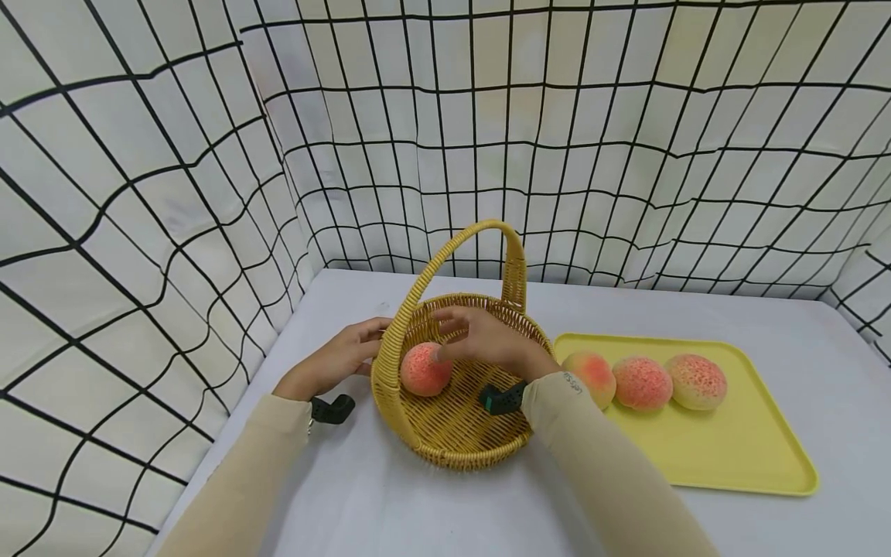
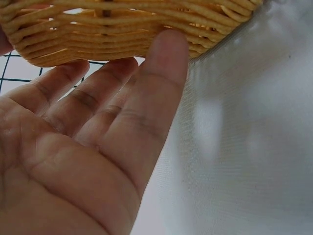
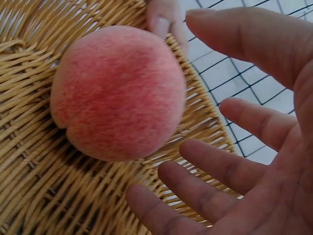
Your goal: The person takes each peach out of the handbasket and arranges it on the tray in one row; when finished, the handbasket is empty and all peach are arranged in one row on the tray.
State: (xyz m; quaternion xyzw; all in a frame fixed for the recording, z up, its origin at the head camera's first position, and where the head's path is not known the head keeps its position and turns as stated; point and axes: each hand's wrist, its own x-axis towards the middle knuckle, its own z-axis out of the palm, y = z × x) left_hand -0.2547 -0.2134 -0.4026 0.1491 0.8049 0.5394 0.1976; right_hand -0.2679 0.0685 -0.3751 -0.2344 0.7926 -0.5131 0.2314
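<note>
A woven wicker basket (image 1: 462, 456) with a tall arched handle stands on the table, holding one pink-red peach (image 1: 425, 370) at its left inner side. My left hand (image 1: 341, 357) is at the basket's left outer side. Its thumb and fingertips touch the weave, and its palm (image 2: 54, 161) is apart from it. My right hand (image 1: 483, 338) hovers inside the basket beside the peach. Its fingers are spread, and a gap shows between them and the peach (image 3: 120, 95) in the right wrist view.
A yellow tray (image 1: 731, 456) lies to the right of the basket. Along its upper left part sit three peaches: one yellow-pink (image 1: 592, 377), one red (image 1: 643, 383) and one speckled (image 1: 696, 381). White walls with black grid netting (image 1: 557, 155) enclose the white table (image 1: 445, 518).
</note>
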